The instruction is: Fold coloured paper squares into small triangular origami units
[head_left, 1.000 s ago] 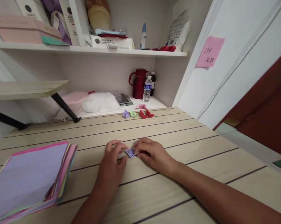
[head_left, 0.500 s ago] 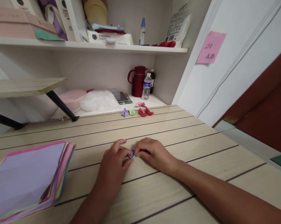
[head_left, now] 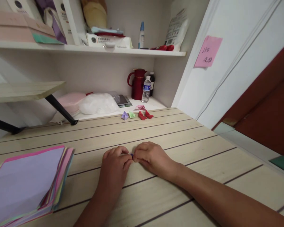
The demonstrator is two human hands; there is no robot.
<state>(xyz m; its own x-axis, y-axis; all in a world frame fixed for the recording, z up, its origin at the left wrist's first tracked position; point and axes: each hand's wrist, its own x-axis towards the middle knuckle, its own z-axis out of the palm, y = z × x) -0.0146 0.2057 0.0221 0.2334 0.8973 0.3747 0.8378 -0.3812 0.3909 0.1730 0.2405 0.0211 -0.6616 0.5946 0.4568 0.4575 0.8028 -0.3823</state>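
Note:
Between my fingertips is a small folded purple paper [head_left: 132, 155], almost wholly covered by them. My left hand [head_left: 117, 162] pinches it from the left with thumb and forefinger. From the right, my right hand [head_left: 151, 157] pinches it too, its fingers curled together. Both hands rest low over the striped wooden table [head_left: 179, 195]. Beyond them, at the table's back edge, sit small folded papers: a purple one [head_left: 124, 115], a green one [head_left: 132, 115], a pink one [head_left: 140, 107] and two red ones [head_left: 145, 115].
A stack of coloured paper sheets [head_left: 26, 183], purple on top, lies at the left. Behind the table, a red jug [head_left: 137, 85] and a water bottle [head_left: 146, 90] stand in the shelf unit beside a white plastic bag [head_left: 98, 103]. A small raised stand [head_left: 26, 91] occupies the back left.
My fingers have closed in over the purple paper, so less of it shows. The two hands have come closer together. The camera view has shifted slightly.

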